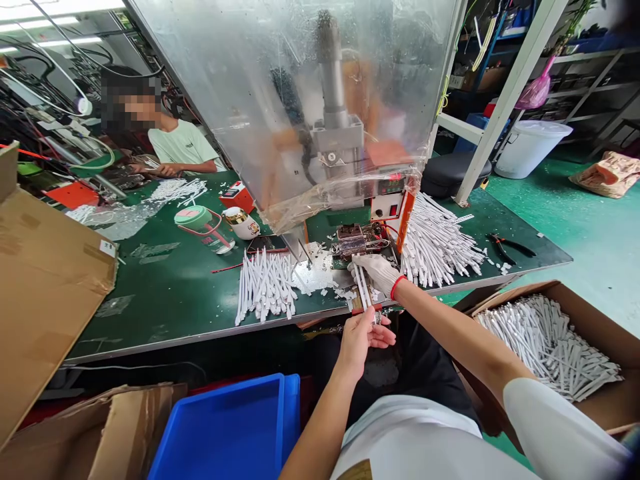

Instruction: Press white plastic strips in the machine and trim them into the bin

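Two slim white plastic strips [362, 285] span the gap between my hands at the table's front edge. My left hand [361, 339], bare, pinches their near end between thumb and fingers, its other fingers loosely curled. In a white glove with a red cuff, my right hand [379, 273] closes on their far end. Just beyond it sits a small metal fixture [350, 241] with wires, below the press cylinder [333, 87] behind a cloudy plastic sheet. A bundle of white strips [267, 287] lies left of my hands, and a larger heap of white strips [440, 243] lies right.
White scraps litter the green table [165, 293]. Pliers [510, 247] lie near its right end. A carton of white strips [550, 347] stands at my right, a blue bin [225, 427] at lower left. A cup [205, 227] and mug [241, 223] stand left; a co-worker [180, 143] sits across.
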A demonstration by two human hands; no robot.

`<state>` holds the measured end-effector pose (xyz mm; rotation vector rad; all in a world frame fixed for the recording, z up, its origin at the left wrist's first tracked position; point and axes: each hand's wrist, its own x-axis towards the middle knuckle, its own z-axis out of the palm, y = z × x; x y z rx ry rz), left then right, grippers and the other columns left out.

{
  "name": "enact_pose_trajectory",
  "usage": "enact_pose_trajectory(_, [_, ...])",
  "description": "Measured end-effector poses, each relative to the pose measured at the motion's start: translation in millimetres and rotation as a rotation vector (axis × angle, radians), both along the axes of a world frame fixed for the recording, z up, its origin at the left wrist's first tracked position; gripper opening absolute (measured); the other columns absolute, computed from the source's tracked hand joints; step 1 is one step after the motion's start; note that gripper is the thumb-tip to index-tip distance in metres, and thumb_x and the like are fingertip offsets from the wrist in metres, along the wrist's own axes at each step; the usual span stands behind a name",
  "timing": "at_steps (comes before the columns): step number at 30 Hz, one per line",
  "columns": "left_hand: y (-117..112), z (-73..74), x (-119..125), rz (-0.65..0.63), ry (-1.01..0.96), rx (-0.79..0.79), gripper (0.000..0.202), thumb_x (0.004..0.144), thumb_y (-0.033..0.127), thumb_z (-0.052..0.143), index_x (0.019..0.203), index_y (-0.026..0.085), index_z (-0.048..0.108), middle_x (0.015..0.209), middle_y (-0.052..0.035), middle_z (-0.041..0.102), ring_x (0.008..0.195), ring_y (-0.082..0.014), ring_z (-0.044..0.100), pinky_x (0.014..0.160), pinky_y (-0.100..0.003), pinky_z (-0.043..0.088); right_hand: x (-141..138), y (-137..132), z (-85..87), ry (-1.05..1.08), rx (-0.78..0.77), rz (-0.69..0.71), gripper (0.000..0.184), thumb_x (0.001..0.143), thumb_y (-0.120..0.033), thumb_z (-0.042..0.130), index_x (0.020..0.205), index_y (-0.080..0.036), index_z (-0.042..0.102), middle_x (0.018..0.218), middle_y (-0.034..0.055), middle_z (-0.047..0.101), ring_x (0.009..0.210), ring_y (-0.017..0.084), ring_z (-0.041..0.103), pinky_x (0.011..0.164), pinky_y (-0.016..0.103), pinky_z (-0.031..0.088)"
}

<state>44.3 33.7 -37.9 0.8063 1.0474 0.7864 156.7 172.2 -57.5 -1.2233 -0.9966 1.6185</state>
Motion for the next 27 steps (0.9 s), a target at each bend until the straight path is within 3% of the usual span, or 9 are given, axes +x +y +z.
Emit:
enact_pose_trajectory(5, [0, 0.1, 0, 0.003, 0.002, 0.006, 0.064, 0.078, 0.072, 0.057, 0.084, 0.009, 0.069, 0.064, -0.0114, 0.072, 0.060, -0.0206, 0.069, 0.059, -0.028, 0.052, -1, -1, -1.0, 0.143, -0.049, -0.048, 0.022, 0.089, -0.034, 0.067, 0.081, -0.014, 0.063, 0.066, 0.0053, 0.063, 0.053, 0.014, 0.051, 0.048, 0.026, 0.042])
enact_pose_trajectory(16, [1, -0.6, 2, 0.015, 0.006, 0.016, 0.064, 0.078, 0.071, 0.058, 0.085, 0.008, 0.069, 0.064, -0.0119, 0.072, 0.061, -0.0208, 0.070, 0.060, -0.028, 0.051, -3, 3, -6.8, 0.176, -0.079, -0.070, 0.023, 0.090, -0.032, 0.063, 0.079, -0.013, 0.066, 0.071, 0.0072, 0.067, 0.053, 0.014, 0.055, 0.047, 0.025, 0.045])
enact_pose_trajectory(22, [-10, -7.3, 0, 0.041, 0.031, 0.060, 0.058, 0.079, 0.069, 0.059, 0.080, 0.011, 0.066, 0.061, -0.0107, 0.071, 0.060, -0.0210, 0.069, 0.061, -0.028, 0.051, 4, -16, 15.3, 0.178, -0.051, -0.007, 0.024, 0.086, -0.037, 0.065, 0.078, -0.014, 0.066, 0.068, 0.0068, 0.065, 0.052, 0.014, 0.057, 0.046, 0.024, 0.047])
enact_pose_trajectory(27, [-32, -20.5, -13, -0.163, 0.065, 0.067, 0.053, 0.085, 0.069, 0.049, 0.077, 0.017, 0.059, 0.051, -0.0025, 0.061, 0.042, -0.0150, 0.056, 0.047, -0.024, 0.040, 12, -43, 28.7, 0.333, -0.030, 0.064, 0.030, 0.080, -0.041, 0.072, 0.083, -0.012, 0.065, 0.076, 0.0085, 0.065, 0.063, 0.016, 0.062, 0.061, 0.028, 0.054])
